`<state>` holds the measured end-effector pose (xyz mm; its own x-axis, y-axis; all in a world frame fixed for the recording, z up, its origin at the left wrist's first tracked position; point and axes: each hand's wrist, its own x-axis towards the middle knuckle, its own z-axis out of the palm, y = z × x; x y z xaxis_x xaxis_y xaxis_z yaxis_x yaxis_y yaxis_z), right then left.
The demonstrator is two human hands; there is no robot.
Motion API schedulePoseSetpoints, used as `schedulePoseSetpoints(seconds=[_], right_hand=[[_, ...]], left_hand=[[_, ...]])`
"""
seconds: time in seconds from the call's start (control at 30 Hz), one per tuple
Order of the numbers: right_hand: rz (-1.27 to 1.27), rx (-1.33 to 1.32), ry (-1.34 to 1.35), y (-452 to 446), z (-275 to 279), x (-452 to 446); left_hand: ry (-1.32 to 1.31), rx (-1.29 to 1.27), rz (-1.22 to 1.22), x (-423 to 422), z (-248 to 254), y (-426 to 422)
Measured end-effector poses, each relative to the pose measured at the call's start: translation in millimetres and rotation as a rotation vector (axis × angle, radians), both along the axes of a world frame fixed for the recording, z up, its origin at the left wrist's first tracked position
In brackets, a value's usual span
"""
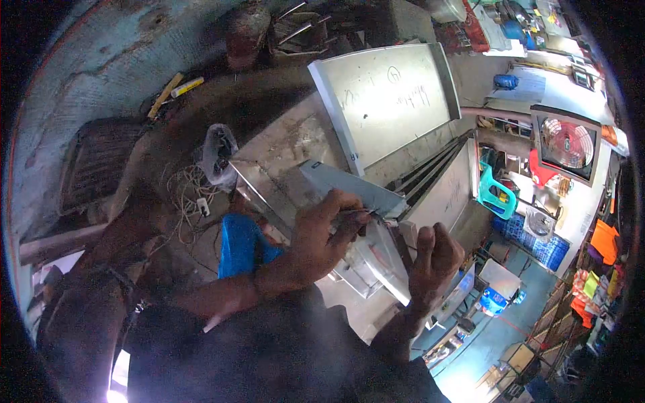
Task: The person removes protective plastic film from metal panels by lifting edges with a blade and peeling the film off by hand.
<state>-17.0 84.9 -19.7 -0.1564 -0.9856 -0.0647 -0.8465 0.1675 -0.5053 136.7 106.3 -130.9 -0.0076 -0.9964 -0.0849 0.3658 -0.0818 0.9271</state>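
My left hand (326,238) is in the middle, its thumb and fingers pinched together at the edge of a grey metal strip (349,187). Something small and dark shows at the fingertips, too small to name. To its right, my right hand (433,265) is raised with the fingers curled in; what it grips, if anything, is hidden. Between and below the hands lies a shiny bent metal piece (381,258). Behind them a large pale metal panel (393,101) with handwriting and folded edges rests at a tilt.
A tangled pale cable (185,198) and a clear plastic bag (218,154) lie to the left, near a blue object (238,245). More metal panels (443,191) stand at the right. Farther off are a teal stool (497,195) and a square fan (568,142).
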Motion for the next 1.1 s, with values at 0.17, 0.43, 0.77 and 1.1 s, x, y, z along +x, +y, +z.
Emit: schedulePoseSetpoints(seconds=[0.17, 0.43, 0.77, 1.1], right_hand=[[-0.067, -0.040, -0.108, -14, -15, 39], [-0.119, 0.142, -0.145, -16, -16, 23], [-0.085, 0.237, -0.062, -22, -12, 22], [0.035, 0.187, -0.083, -22, -13, 19]], left_hand=[[-0.148, -0.043, 0.044, -3, -3, 2], [-0.188, 0.065, -0.080, 30, 22, 4], [-0.515, -0.173, -0.179, 57, 38, -21], [-0.942, -0.882, -0.273, 75, 68, -91]])
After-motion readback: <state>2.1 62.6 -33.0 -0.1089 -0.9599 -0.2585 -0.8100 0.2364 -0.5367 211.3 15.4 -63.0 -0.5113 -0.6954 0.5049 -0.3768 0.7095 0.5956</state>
